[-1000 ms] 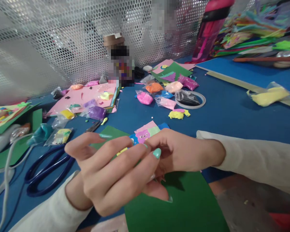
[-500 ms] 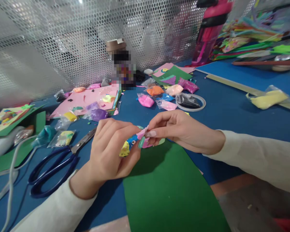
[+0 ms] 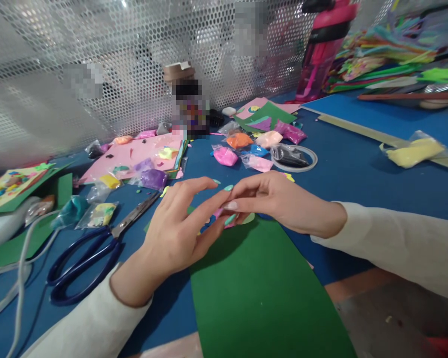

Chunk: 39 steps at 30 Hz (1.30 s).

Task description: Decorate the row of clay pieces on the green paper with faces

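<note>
My left hand (image 3: 184, 226) reaches over a small blue and pink clay piece (image 3: 219, 213), most of which it hides. Its fingers are apart, the index and thumb tips on either side of the pink part, close to my right fingertips. My right hand (image 3: 281, 201) pinches the pink part between thumb and fingers. Whether my left fingertips press on the clay is unclear. A green sheet (image 3: 263, 288) lies beneath both hands. Partly open scissors with blue handles (image 3: 84, 263) rest to the left of my left hand.
Small bags of coloured clay, such as a pink one (image 3: 225, 155) and a purple one (image 3: 153, 179), lie beyond my hands. A pink bottle (image 3: 323, 54) and a lidded cup (image 3: 179, 72) stand near the perforated metal screen (image 3: 134, 44). A white cable (image 3: 20, 288) runs along the left.
My left hand has loosened and spread its fingers, its index and thumb reaching farther right towards my right fingertips. The yellow and blue clay parts with an eye are now mostly covered. My right hand barely moved.
</note>
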Each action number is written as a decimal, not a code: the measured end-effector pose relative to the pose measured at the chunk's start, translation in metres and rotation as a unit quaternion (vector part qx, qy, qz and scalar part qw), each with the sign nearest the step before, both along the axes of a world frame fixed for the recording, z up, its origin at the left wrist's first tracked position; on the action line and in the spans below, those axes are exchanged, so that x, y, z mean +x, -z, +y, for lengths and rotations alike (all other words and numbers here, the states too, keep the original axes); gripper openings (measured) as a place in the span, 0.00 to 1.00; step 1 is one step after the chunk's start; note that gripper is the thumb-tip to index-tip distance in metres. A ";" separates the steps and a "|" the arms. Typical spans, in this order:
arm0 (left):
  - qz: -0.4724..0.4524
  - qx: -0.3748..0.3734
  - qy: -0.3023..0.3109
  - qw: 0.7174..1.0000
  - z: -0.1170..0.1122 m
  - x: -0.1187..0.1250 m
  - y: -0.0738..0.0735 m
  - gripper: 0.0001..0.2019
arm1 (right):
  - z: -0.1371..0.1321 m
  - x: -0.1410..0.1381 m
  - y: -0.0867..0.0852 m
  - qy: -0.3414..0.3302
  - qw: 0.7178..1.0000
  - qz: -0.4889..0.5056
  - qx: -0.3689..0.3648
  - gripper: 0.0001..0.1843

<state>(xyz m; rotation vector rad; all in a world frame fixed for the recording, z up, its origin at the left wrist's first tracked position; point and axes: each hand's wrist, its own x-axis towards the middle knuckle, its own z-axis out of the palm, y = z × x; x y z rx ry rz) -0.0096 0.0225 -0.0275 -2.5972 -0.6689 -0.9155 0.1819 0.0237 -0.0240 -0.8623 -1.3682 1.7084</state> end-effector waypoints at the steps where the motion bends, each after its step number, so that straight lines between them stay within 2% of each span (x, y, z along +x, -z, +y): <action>1: -0.008 0.005 0.002 1.000 0.000 0.000 0.001 0.14 | 0.000 -0.001 0.000 -0.006 1.000 -0.008 0.002 0.06; 6: -0.044 0.035 0.017 0.998 0.000 -0.001 0.001 0.12 | -0.001 0.001 0.000 -0.041 0.999 -0.026 0.023 0.06; 13: -0.058 0.030 0.057 0.996 0.000 -0.001 0.000 0.10 | -0.001 0.004 -0.003 -0.074 0.994 -0.071 0.042 0.06; 18: -0.079 0.031 0.010 0.996 0.003 -0.003 -0.003 0.10 | 0.002 0.004 0.000 -0.036 0.999 0.013 -0.008 0.11; 21: -0.082 0.022 -0.020 0.996 0.004 -0.005 -0.004 0.10 | 0.007 0.006 0.001 -0.008 0.999 0.048 0.017 0.12; 26: -0.059 0.024 -0.021 0.998 0.004 -0.005 -0.005 0.09 | 0.009 0.010 0.000 0.005 0.996 0.084 0.031 0.15; 35: -0.114 0.021 0.005 0.993 0.000 0.001 -0.002 0.08 | 0.007 0.009 0.001 0.012 0.996 0.058 0.062 0.13; 39: -0.090 0.020 -0.009 0.996 0.000 -0.001 -0.004 0.06 | 0.008 0.008 0.001 0.003 0.998 0.024 0.057 0.11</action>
